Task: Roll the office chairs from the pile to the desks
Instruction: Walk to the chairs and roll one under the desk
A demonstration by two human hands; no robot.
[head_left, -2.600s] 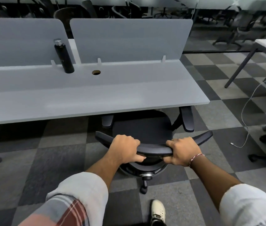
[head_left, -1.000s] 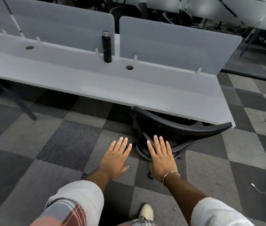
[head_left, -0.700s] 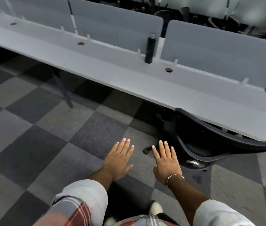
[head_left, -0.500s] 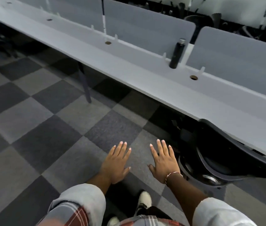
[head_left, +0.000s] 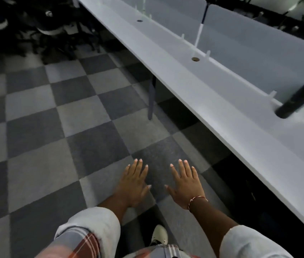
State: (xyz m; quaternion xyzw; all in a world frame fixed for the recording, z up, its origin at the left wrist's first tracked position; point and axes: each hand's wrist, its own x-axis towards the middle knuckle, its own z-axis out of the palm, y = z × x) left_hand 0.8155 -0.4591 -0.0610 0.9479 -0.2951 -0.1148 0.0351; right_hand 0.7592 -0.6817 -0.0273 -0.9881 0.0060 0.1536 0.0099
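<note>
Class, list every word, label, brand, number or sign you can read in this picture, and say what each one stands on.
No text can be read in this view.
The dark bottle shows no legible label; it is blurred near the picture's edge.
The desk and its divider panels are plain grey, with no markings.
The chairs piled at the far end are too dark and blurred to show any brand.
</note>
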